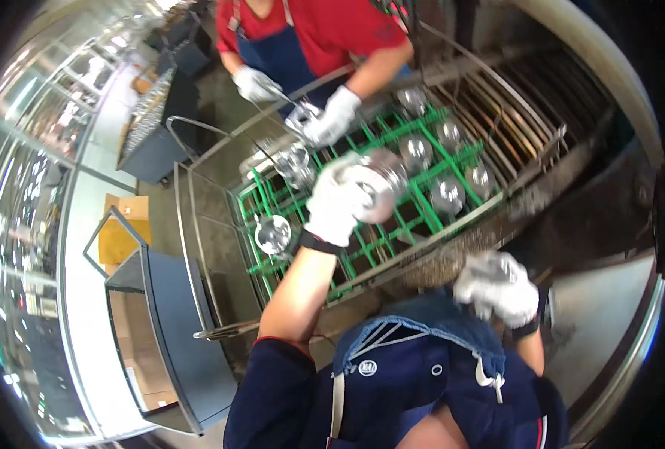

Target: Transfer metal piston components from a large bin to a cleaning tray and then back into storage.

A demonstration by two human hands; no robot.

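My left hand (335,200), in a white glove, grips a round clear glass piece (382,185) above a green rack (374,251); the glass is blurred. My right hand (497,290), also gloved, is close to my body beside the rack's near right edge. Its fingers are curled, and what they hold, if anything, I cannot make out. Inside the rack's right part stand several clear rounded glass pieces (446,196). Another glass piece (273,235) sits in the left part, and a glass piece (293,165) lies beyond my left hand.
Across the rack, a co-worker's gloved hands (332,118) hold a clear glass piece (302,116). A metal wire frame (190,247) surrounds the rack. Dark slats (542,112) run along the far right. On the left stand a grey cart (179,322) and a cardboard box (126,224).
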